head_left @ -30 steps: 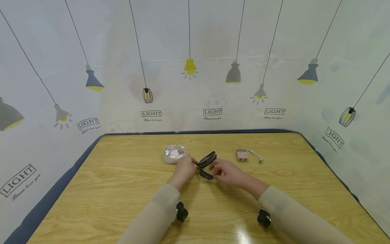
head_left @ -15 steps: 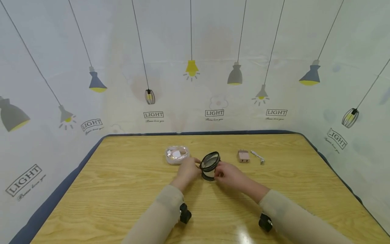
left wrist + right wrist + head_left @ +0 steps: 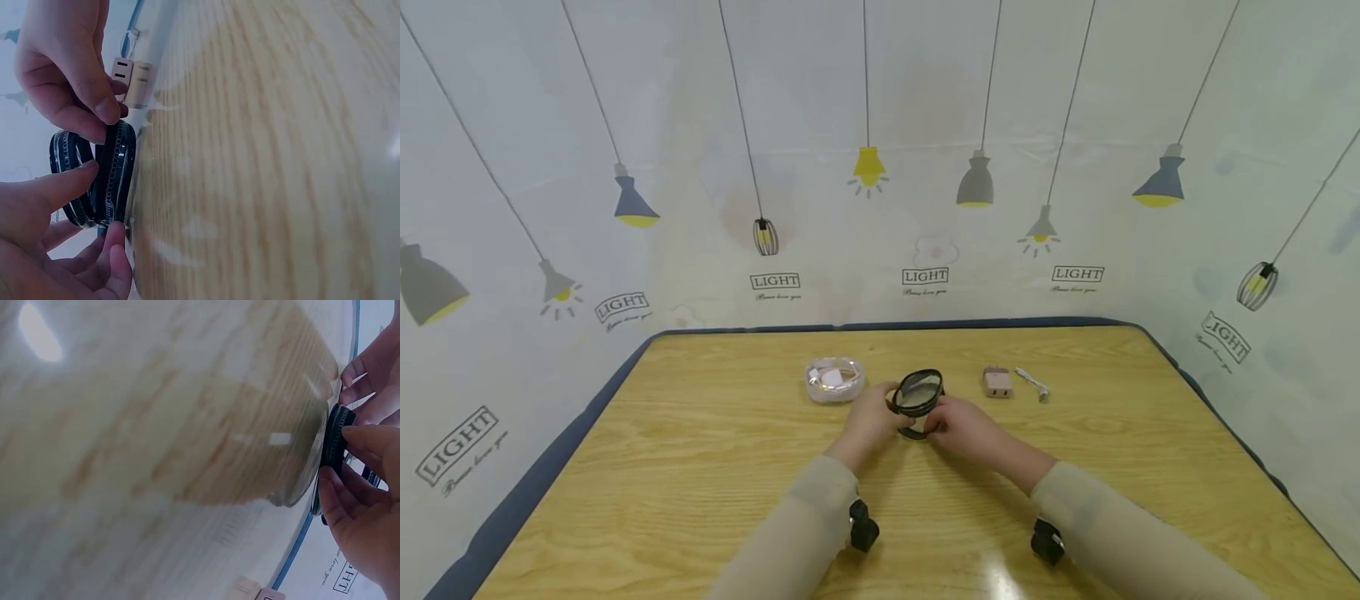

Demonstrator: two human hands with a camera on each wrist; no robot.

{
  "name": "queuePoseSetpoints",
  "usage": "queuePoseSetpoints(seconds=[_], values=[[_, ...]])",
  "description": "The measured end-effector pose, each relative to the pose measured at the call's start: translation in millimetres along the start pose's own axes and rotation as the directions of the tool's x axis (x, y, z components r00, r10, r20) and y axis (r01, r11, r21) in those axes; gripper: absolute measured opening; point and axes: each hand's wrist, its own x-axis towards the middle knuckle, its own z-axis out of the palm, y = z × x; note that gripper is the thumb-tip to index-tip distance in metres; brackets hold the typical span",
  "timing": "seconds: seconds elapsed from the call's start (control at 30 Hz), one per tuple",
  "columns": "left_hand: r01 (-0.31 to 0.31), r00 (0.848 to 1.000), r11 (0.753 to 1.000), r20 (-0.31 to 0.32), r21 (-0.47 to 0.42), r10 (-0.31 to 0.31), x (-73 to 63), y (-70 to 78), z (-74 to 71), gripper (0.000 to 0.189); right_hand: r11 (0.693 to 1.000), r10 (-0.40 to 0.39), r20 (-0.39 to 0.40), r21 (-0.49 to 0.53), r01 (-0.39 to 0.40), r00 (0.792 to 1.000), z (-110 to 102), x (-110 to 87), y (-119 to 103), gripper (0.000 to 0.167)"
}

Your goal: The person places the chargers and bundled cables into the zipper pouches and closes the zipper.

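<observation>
A small round zip case [image 3: 919, 390] with black zippered rims and clear panels is held at mid-table, its lid tilted up from the base. My left hand [image 3: 871, 422] grips its left side, the thumb lying on the rim in the left wrist view. From the right, my right hand [image 3: 967, 428] pinches the lower rim between thumb and fingers. Seen edge-on in the left wrist view, the case [image 3: 117, 169] shows two dark zipper bands with a gap between them. In the right wrist view the fingers partly cover the case [image 3: 335, 439].
Left of the case stands a clear oval box [image 3: 835, 392] with a coiled cable and a white piece inside. A pink two-port charger plug [image 3: 997, 382] and a short white cable [image 3: 1032, 383] lie to the right on the wooden table [image 3: 700, 467]. A lamp-printed curtain surrounds it.
The case has turned from edge-on so that its clear lid faces up toward the head camera. My left hand has shifted its hold and come closer around the case's left side.
</observation>
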Motion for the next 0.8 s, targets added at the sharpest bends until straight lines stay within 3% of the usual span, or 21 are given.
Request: queuePoseSetpoints(seconds=[0.07, 0.13, 0.2, 0.27, 0.37, 0.5, 0.8], values=[[-0.02, 1.0, 1.0, -0.014, 0.016, 0.02, 1.4, -1.3, 1.7, 0.063, 1.0, -0.025, 0.003, -0.01, 0.025, 1.0, 0.1, 0.5, 0.6, 0.01], [-0.016, 1.0, 1.0, -0.019, -0.021, 0.015, 2.0, -1.9, 2.9, 0.058, 0.999, -0.041, 0.003, -0.022, 0.041, 0.999, 0.3, 0.5, 1.4, 0.01], [0.007, 1.0, 0.992, -0.009, -0.127, -0.008, 2.6, -3.1, 4.2, 0.054, 0.999, -0.038, 0.003, -0.032, 0.038, 0.999, 0.5, 0.5, 2.6, 0.011], [0.036, 0.999, 0.967, 0.011, -0.252, -0.034, 2.8, -4.6, 5.1, 0.051, 0.999, -0.02, 0.007, -0.041, 0.02, 1.0, 0.3, 0.4, 3.8, 0.012], [0.063, 0.998, 0.907, 0.042, -0.416, -0.05, 3.1, -8.1, 6.4, 0.05, 0.999, 0.007, 0.018, -0.049, -0.006, 1.0, -0.4, 0.2, 4.9, 0.015], [0.088, 0.995, 0.825, 0.083, -0.558, -0.05, 3.1, -12.2, 7.9, 0.051, 0.998, -0.011, 0.025, -0.062, 0.013, 1.0, -2.1, -0.8, 5.1, 0.017], [0.187, 0.982, 0.611, 0.16, -0.769, -0.099, 4.6, -14.7, 12.1, 0.051, 0.997, -0.017, 0.043, -0.076, 0.02, 0.999, -4.0, -2.7, 5.1, 0.018]])
